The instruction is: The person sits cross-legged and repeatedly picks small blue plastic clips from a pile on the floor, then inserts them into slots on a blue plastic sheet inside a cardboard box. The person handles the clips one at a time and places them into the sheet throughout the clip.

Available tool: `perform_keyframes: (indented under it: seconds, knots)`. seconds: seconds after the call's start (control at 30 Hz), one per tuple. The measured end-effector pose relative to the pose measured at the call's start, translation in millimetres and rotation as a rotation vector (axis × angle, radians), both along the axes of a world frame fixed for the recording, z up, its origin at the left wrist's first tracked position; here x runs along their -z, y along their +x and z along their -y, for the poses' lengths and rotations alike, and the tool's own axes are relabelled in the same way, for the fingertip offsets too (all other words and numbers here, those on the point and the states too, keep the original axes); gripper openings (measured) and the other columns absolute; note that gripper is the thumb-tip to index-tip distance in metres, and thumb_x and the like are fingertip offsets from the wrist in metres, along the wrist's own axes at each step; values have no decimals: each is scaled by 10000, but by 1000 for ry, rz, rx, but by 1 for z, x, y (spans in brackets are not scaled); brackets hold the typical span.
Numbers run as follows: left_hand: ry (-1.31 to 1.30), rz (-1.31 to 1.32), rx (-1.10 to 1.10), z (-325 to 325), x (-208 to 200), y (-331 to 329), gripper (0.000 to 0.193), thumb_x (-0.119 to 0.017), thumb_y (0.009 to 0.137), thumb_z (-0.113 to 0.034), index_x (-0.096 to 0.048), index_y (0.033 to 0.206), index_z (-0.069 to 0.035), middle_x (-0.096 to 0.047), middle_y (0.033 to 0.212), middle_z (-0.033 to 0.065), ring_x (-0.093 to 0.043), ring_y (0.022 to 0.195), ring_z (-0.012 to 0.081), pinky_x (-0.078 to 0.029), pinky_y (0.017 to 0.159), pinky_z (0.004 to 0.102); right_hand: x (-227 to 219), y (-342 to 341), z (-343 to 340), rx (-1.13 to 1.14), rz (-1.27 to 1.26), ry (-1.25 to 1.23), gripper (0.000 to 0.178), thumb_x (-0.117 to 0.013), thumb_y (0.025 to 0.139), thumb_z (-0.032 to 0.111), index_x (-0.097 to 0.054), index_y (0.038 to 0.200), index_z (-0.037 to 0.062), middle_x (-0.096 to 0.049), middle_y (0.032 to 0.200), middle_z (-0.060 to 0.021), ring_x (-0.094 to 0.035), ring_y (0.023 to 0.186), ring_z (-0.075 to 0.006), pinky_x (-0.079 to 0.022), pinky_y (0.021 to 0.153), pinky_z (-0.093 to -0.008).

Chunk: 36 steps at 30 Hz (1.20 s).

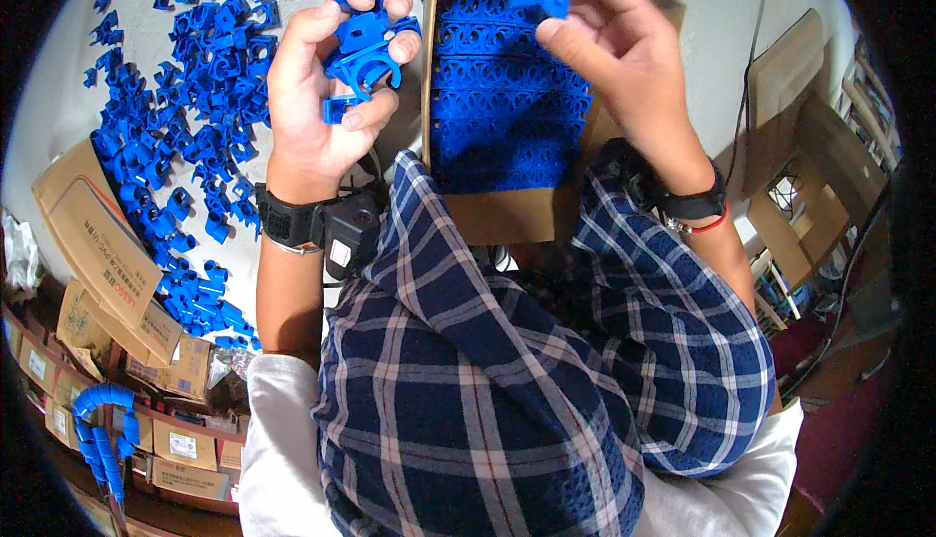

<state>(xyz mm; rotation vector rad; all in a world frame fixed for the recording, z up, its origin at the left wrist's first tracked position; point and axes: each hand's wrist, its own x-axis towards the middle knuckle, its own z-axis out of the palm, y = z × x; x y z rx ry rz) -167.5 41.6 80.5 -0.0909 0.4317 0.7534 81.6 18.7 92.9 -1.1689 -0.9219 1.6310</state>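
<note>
Several blue plastic pipe clips (363, 57) are gathered in my left hand (310, 113), its fingers curled round them, palm up. My right hand (634, 59) pinches a single blue pipe clip (538, 0) between thumb and fingers, above a cardboard box. That box (507, 215) stands in front of me, to the right of my left hand. Inside it, blue clips (507, 98) lie in neat, tight rows. On the left, a loose heap of the same blue clips (210, 59) spreads over a pale surface.
A cardboard flap (97, 235) leans at the heap's left edge. Cartons (185, 444) fill shelves at the lower left, near a hanging bunch of blue parts (102, 430). A dark cable (751, 59) hangs on the right, beside an open cardboard box (809, 215).
</note>
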Motion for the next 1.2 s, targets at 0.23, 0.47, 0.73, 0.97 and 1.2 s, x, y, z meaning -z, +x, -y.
perform_keyframes:
  seconds: [0.23, 0.47, 0.73, 0.97, 1.2]
  knots:
    - [18, -112, 9, 3, 2, 0, 227, -465, 990, -288, -545, 1085, -97, -513, 1120, 102, -554, 925, 191, -408, 393, 189, -8, 53, -4, 166, 96, -144, 249, -693, 831, -33, -486, 942, 50, -633, 1162, -164, -607, 1025, -134, -505, 861, -260]
    - [27, -206, 24, 4, 2, 2, 219, -477, 986, -293, -546, 1076, -105, -530, 1097, 89, -567, 918, 187, -408, 395, 193, 12, 83, 3, 53, 578, -20, 256, -734, 868, 131, -627, 1086, 47, -616, 962, -19, -596, 869, -96, -481, 770, -247]
    - [23, -224, 37, 4, 1, 2, 211, -494, 979, -295, -538, 1060, -106, -534, 1091, 94, -577, 917, 186, -412, 398, 196, 26, 71, 24, -456, 1179, 202, 322, -666, 812, 43, -597, 1126, 42, -545, 1059, -177, -590, 970, -385, -515, 839, -430]
    - [40, -250, 29, 4, 3, 2, 205, -488, 983, -286, -538, 1056, -101, -544, 1071, 87, -584, 903, 173, -407, 391, 193, 43, 57, 32, -611, 1282, 247, 391, -634, 810, -36, -558, 1191, 2, -532, 1115, -176, -577, 1017, -393, -509, 874, -428]
    - [37, -249, 26, 3, 5, 2, 214, -481, 989, -286, -545, 1061, -95, -548, 1070, 86, -575, 911, 173, -400, 390, 191, 43, 49, 30, -555, 1374, 291, 179, -585, 773, -51, -564, 949, -31, -596, 929, -214, -645, 839, -406, -566, 722, -452]
